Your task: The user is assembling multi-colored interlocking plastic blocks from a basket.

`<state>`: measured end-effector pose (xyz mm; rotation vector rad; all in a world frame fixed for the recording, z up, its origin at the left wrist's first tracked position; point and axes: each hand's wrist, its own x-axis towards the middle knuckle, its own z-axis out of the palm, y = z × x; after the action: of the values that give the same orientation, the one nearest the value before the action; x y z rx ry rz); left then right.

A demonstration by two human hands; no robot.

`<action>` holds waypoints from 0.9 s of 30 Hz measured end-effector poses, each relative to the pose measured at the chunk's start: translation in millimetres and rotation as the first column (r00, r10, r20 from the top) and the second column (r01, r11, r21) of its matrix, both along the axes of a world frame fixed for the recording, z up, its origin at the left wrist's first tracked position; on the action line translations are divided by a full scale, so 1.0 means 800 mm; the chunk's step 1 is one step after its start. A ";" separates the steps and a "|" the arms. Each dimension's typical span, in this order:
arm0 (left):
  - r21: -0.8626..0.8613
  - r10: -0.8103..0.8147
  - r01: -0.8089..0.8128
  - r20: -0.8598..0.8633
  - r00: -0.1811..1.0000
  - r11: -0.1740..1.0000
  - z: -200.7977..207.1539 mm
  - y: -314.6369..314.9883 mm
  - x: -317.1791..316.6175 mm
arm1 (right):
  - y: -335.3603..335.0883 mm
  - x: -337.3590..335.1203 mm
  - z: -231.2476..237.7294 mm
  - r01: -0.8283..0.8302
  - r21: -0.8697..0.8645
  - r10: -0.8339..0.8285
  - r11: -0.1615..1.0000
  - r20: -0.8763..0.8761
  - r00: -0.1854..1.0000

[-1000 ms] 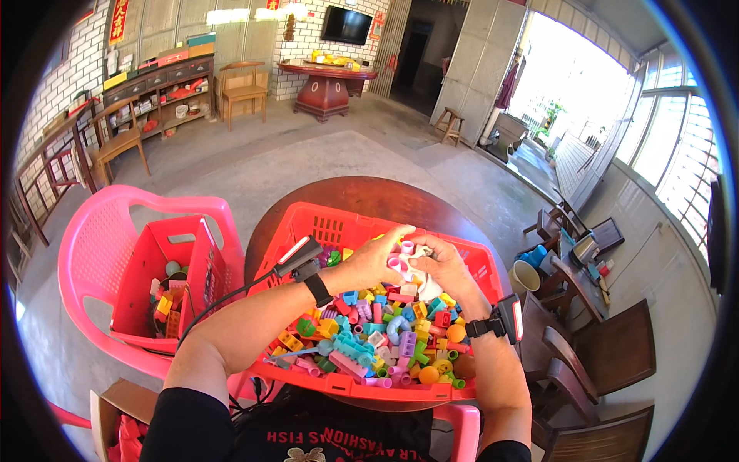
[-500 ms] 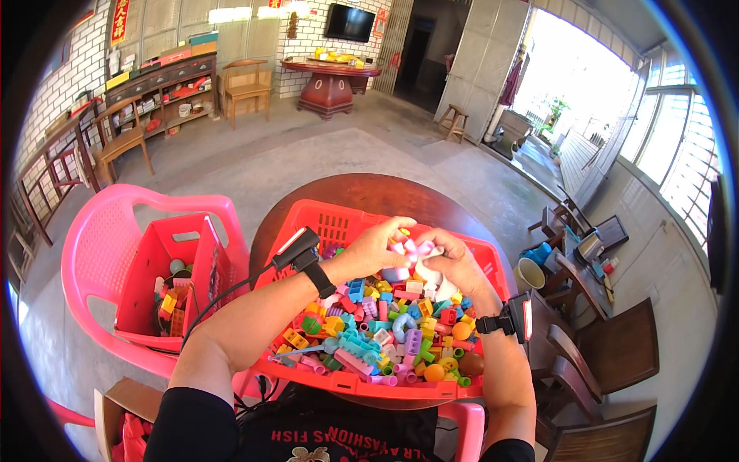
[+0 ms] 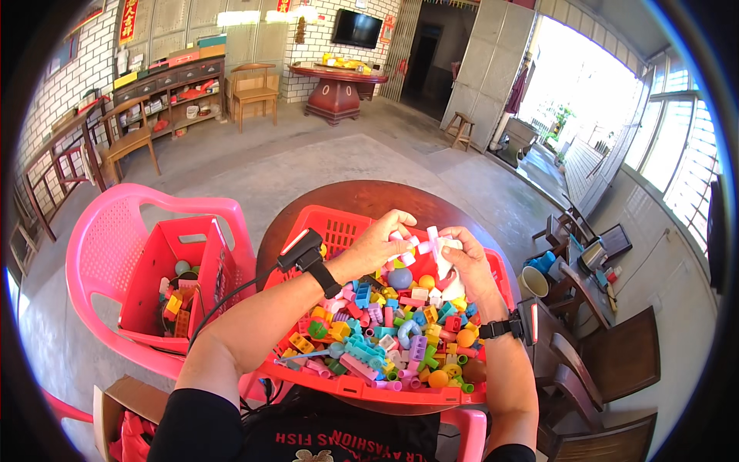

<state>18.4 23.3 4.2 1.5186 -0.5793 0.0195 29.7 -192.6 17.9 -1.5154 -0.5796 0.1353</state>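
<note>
A wide hall with a grey concrete floor (image 3: 254, 165) stretches out under white brick walls, a dark shelf unit (image 3: 165, 85) along the left wall and an open doorway bright with daylight on the right. At the far end stands a round wooden table (image 3: 336, 88) below a wall screen (image 3: 356, 28), with a wooden chair (image 3: 254, 91) beside it.

Close by, a round brown table (image 3: 369, 196) carries a big red crate (image 3: 339, 231), full of bright plastic building pieces (image 3: 385, 331) in many colours. To its left a pink plastic chair (image 3: 115, 231) holds a smaller red basket (image 3: 165, 262) with a few more pieces at the bottom. Dark wooden chairs (image 3: 608, 362) stand to the right, and a cup (image 3: 533, 282) sits just beside the crate.

Both forearms reach over the crate, each with a black wrist band. The left hand (image 3: 377, 245) curls its fingers around one end of a small pink and white assembly (image 3: 427, 248), held above the far end of the pile. The right hand (image 3: 466, 266) grips its other end, fingers closed on the white part. The two hands meet at the assembly.
</note>
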 end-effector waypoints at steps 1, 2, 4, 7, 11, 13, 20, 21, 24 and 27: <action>0.007 -0.008 0.008 0.007 1.000 1.000 0.000 0.001 0.001 | 0.000 0.000 0.001 0.012 0.009 -0.012 1.000 0.000 1.000; 0.014 -0.017 0.016 0.014 1.000 1.000 -0.001 0.001 0.001 | -0.001 -0.001 0.002 0.025 0.017 -0.025 1.000 -0.001 1.000; 0.064 -0.004 0.002 0.031 0.999 0.998 -0.003 -0.001 0.002 | 0.003 -0.001 0.003 0.022 0.067 -0.022 0.997 0.007 1.000; 0.111 0.009 -0.015 0.057 0.998 0.994 -0.003 -0.003 -0.001 | 0.002 0.000 0.001 0.023 0.070 -0.025 0.997 0.028 0.999; 0.105 0.009 -0.024 0.146 0.989 0.994 -0.005 -0.008 0.000 | 0.004 -0.004 0.002 0.022 -0.038 -0.021 0.999 0.021 1.000; 0.126 0.014 -0.032 0.139 0.990 0.991 -0.003 -0.008 -0.003 | 0.005 -0.002 0.000 0.021 -0.065 -0.017 0.998 0.056 0.998; 0.082 0.239 -0.258 0.196 0.951 0.963 -0.023 -0.016 -0.001 | 0.030 -0.025 -0.006 0.080 -0.118 -0.076 0.990 0.044 0.996; 0.085 0.235 -0.255 0.195 0.952 0.963 -0.024 -0.018 0.000 | 0.033 -0.025 -0.014 0.084 -0.115 -0.079 0.990 0.042 0.996; 0.134 0.325 -0.349 0.174 0.930 0.927 -0.021 -0.019 -0.003 | 0.041 -0.025 -0.033 0.099 -0.072 -0.096 0.992 0.047 0.994; 0.122 0.325 -0.344 0.150 0.934 0.931 -0.018 -0.025 -0.010 | 0.039 -0.025 -0.025 0.091 -0.057 -0.088 0.994 0.063 0.994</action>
<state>10.6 2.9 -10.5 1.7549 -0.4218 0.3466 9.4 -161.1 -1.7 -1.6052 -0.5586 0.0381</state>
